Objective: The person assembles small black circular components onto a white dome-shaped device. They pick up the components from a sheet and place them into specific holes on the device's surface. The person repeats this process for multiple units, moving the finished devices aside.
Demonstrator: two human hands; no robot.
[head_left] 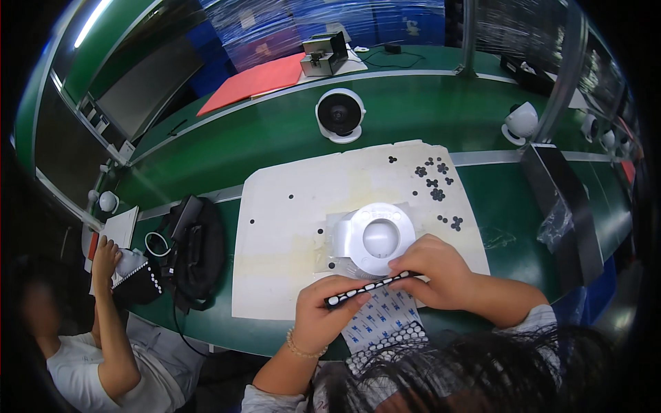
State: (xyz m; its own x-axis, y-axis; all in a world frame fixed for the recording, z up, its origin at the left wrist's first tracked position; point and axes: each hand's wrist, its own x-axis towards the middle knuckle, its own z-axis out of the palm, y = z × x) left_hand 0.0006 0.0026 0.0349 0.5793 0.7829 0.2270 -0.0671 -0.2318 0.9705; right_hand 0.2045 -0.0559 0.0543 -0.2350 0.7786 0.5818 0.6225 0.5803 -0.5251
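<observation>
The left grip (322, 310) and the right grip (435, 274) are two bare hands, both closed, each pinching one end of the same dark strip (369, 288). We count one such strip, one white ring part (354, 237), one pale board (275, 275) under that part and one black bag (200, 251) well to its left. To the left of the white ring part we count four loose black discs (290, 197); beyond it to the right lie many more black discs (438, 195), some clustered, too crowded for us to count surely. One round white device (341, 115) with a black face stands on the green bench (275, 151) beyond the white ring part.

The strip we see is narrow and slightly bent, black with a row of rounded white spots along its face. Below it shows one blue-printed white sheet (382, 320); we cannot tell whether the two are joined. The strip lies between the fingers of both grips, its right end the higher, just on the near side of the white ring part.
</observation>
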